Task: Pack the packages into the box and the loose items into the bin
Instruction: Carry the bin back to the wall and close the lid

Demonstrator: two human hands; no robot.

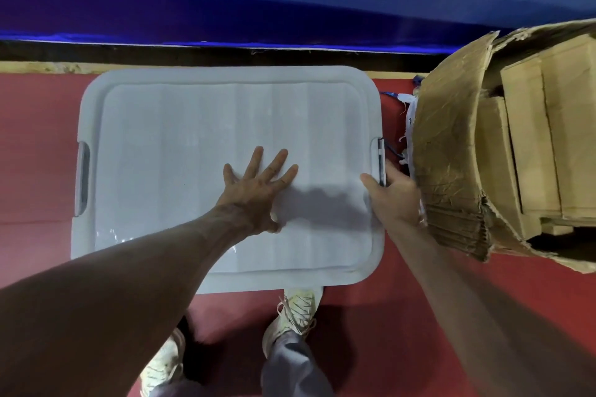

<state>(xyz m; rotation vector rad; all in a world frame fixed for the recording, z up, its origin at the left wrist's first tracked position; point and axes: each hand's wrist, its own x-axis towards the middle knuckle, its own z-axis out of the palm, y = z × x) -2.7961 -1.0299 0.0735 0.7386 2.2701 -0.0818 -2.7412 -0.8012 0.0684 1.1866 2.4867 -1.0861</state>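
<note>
Seen from the head camera, the white bin [84, 245] sits on the red floor [38, 145] with its lid [200, 138] on, just left of the torn cardboard box [451, 155], which holds tan packages [548, 126] standing on edge. The left hand [258, 190] lies flat on the lid's middle, fingers [274, 164] straight and spread. The right hand [393, 200] curls its fingers round the latch [381, 164] on the bin's right side, thumb on the lid.
</note>
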